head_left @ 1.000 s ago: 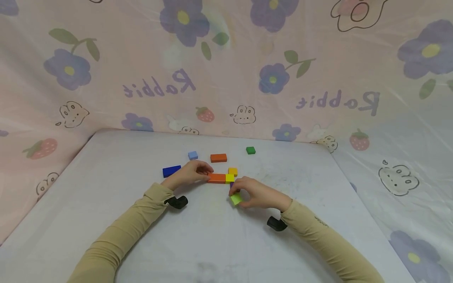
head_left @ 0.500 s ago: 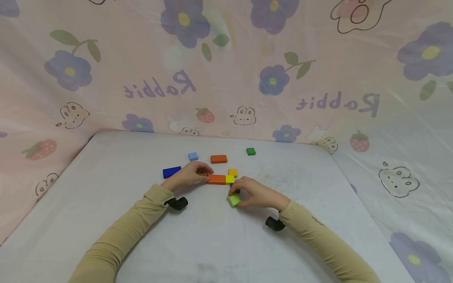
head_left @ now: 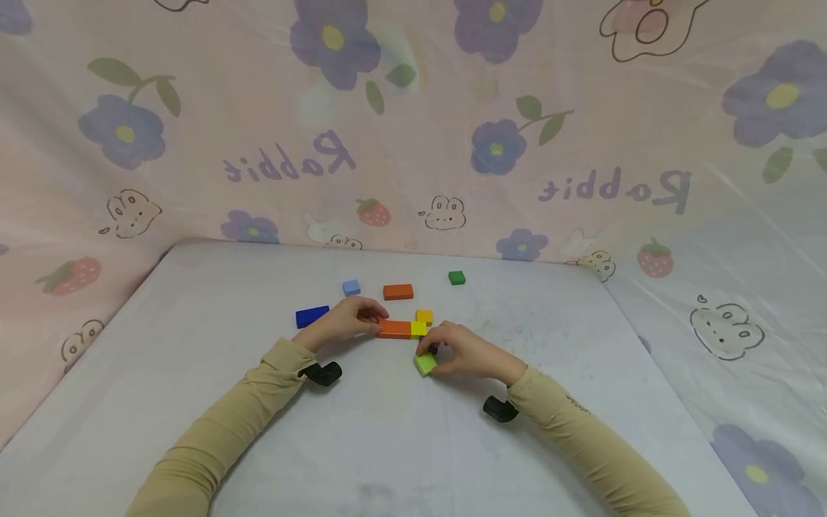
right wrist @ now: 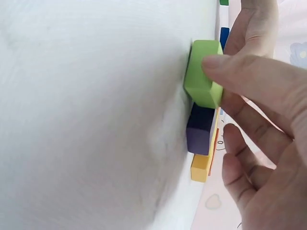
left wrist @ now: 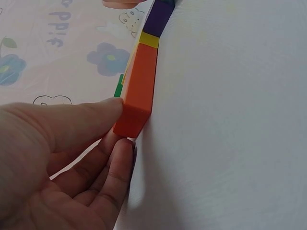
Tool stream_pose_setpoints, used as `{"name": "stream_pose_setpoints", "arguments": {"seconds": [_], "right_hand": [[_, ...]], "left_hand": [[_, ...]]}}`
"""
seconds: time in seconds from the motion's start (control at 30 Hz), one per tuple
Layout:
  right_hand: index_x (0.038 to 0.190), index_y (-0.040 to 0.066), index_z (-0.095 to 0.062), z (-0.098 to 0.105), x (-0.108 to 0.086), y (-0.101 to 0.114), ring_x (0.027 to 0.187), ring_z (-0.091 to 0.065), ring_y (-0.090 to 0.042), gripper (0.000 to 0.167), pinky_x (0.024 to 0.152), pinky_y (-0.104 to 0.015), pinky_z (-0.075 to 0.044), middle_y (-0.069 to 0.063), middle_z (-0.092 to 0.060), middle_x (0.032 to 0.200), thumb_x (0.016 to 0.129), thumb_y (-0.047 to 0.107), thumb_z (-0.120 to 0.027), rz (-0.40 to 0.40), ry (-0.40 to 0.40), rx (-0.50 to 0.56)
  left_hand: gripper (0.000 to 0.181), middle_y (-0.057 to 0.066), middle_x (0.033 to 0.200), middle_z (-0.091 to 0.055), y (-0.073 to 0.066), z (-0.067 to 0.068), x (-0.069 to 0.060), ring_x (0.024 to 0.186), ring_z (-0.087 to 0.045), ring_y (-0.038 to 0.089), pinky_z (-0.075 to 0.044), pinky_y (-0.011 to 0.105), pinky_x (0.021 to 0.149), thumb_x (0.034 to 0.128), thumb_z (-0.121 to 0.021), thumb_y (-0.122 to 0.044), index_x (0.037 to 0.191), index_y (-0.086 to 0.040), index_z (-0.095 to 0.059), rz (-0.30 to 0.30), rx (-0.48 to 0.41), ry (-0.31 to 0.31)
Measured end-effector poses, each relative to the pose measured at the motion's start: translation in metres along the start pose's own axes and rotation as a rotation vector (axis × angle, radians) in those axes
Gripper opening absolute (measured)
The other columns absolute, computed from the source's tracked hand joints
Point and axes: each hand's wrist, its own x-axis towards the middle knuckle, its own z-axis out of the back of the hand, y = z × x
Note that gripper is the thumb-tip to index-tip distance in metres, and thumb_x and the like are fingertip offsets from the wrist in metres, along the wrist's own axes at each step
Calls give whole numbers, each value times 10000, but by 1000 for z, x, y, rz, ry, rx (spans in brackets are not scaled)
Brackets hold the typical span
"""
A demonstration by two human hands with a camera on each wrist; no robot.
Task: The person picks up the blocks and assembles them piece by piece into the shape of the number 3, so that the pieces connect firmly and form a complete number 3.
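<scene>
Pinching a lime block (right wrist: 197, 79) with the right hand (head_left: 470, 352), an orange block (head_left: 395, 329) with the left hand (head_left: 347, 317)

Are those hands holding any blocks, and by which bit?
The right hand pinches the lime green block, thumb on one side. The left hand grips the orange block by the end farthest from the bright yellow block.

Soft, even, rather muted light over white table (head_left: 362, 438); source out of sight, seemingly above. Pale glare patch high on far curtain (head_left: 413, 122), faint sheen along folds at right. Diffuse, fuzzy-edged shadows under left hand (head_left: 345, 317) and right hand (head_left: 470, 352). Left wrist view duller, greyer; right wrist view paler, broad grey shadow across table. Lettering (head_left: 577, 405) on right sleeve (head_left: 597, 441) too soft to read.
</scene>
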Motion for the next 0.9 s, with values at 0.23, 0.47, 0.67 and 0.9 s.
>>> {"name": "stream_pose_setpoints", "arguments": {"seconds": [0.23, 0.47, 0.67, 0.9], "right_hand": [[1087, 127, -676, 0, -1, 0, 969, -526, -175, 331, 866, -384, -445, 62, -647, 1038, 781, 66, -788, -8, -4, -3], [1095, 125, -677, 1, -2, -1, 970, -526, -161, 336, 872, -376, -446, 67, -648, 1038, 784, 57, -784, -12, -10, -5], [1109, 111, -672, 1, -4, -1, 978, -538, -172, 336, 884, -379, -441, 58, -650, 1058, 794, 55, -775, 6, -11, 6], [1110, 106, -670, 2, -6, 0, 977, -554, -191, 322, 891, -382, -444, 52, -651, 1057, 806, 59, -765, 14, -19, 10]], "left_hand": [[257, 63, 1054, -649, -1, 1, 0, 903, -576, 177, -486, 298, 825, 875, -688, -51, 1126, -9, -651, -4, 12, -3], [257, 57, 1059, -649, -2, 1, -1, 907, -576, 177, -485, 303, 830, 876, -688, -52, 1128, -17, -654, -5, 16, -6], [256, 67, 1055, -647, -4, 2, -2, 896, -572, 186, -487, 299, 812, 868, -693, -39, 1120, -10, -655, 10, 2, -6], [258, 72, 1062, -644, -4, 0, -3, 898, -567, 187, -484, 297, 817, 871, -689, -37, 1125, -10, -652, 19, -16, 1]]}}
